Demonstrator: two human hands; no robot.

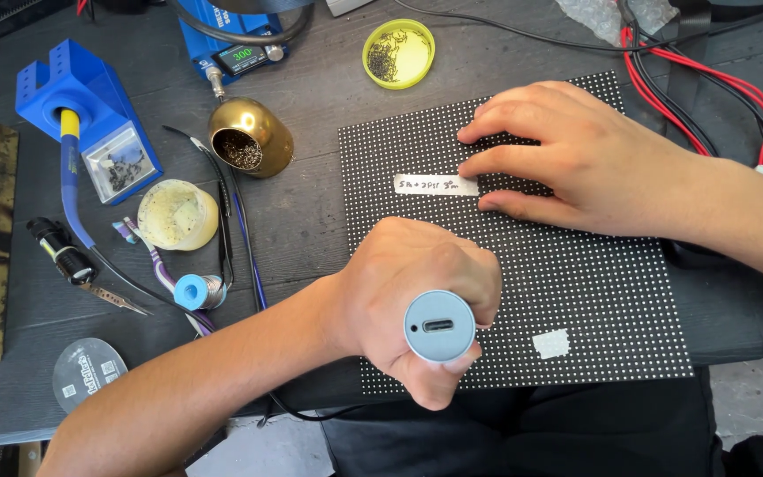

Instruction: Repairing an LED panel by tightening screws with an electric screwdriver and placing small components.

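Two hands at a dotted panel on the desk.

The left hand (417, 305), low in the centre, has its fingers curled tight around a pale blue cylinder tool (439, 326), its end port facing the camera. The right hand (576, 159), upper right, lies flat on the black panel (593, 291) with fingers loosely spread, tips beside a white label (434, 184). Left of the panel sit a brass tip cleaner (251, 137), a blue iron stand (86, 115) and a yellow lid (398, 53).

White paper label (435, 184) on dotted panel (576, 291); lit screen (245, 59) top.
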